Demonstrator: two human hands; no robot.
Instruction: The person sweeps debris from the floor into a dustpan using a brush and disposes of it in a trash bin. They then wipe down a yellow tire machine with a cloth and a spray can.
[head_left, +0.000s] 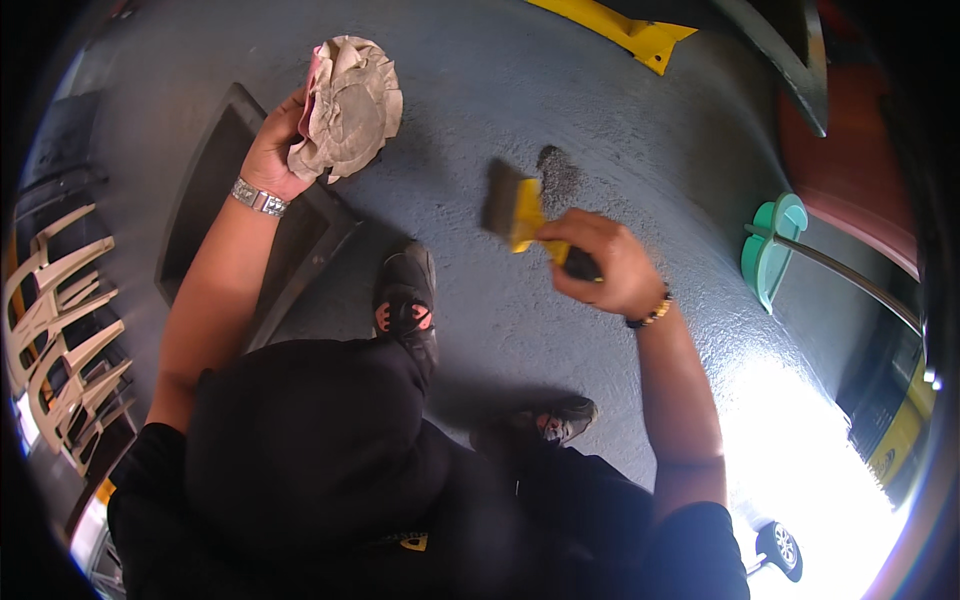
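Raised at the upper left, my left hand is closed around the edge of a round, crumpled beige object with a flatter grey middle. A pink-red strip shows along its left side. A metal watch band is on that wrist. My right hand grips a flat hand tool with a yellow head and a black handle, above the floor. The tool's dark far end is blurred, so I cannot tell whether it is a blade or bristles. Just beyond it is a patch of dark grey grit on the grey floor.
A dark, framed panel lies left of my feet. Stacked beige plastic chairs stand at the far left. A yellow metal part lies at the top. On the right are a green piece on a metal rod, a red surface and bright light.
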